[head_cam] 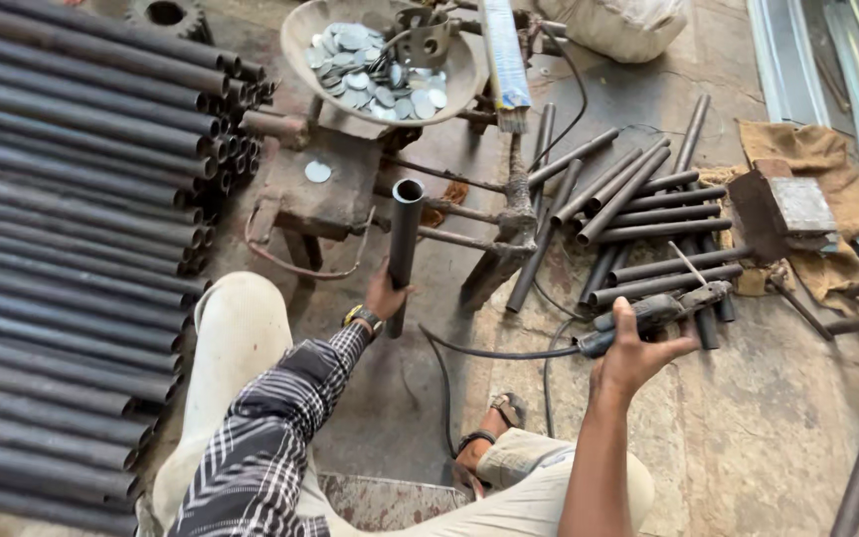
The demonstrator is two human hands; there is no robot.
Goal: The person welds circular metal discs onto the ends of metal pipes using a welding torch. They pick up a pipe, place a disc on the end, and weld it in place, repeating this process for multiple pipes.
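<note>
Right hand: the right hand [633, 353] has its fingers wrapped round a dark welding electrode holder [648, 316] with a black cable.
Left hand: the left hand [385, 296] has its fingers closed on a short dark steel pipe [404, 249], held upright above the floor.
Beyond: a rusty metal stand [325, 189] just behind the pipe.
Right side: loose short dark pipes [638, 219] on the concrete floor [768, 418].
Far: a shallow metal bowl of round grey discs [375, 70].
</note>
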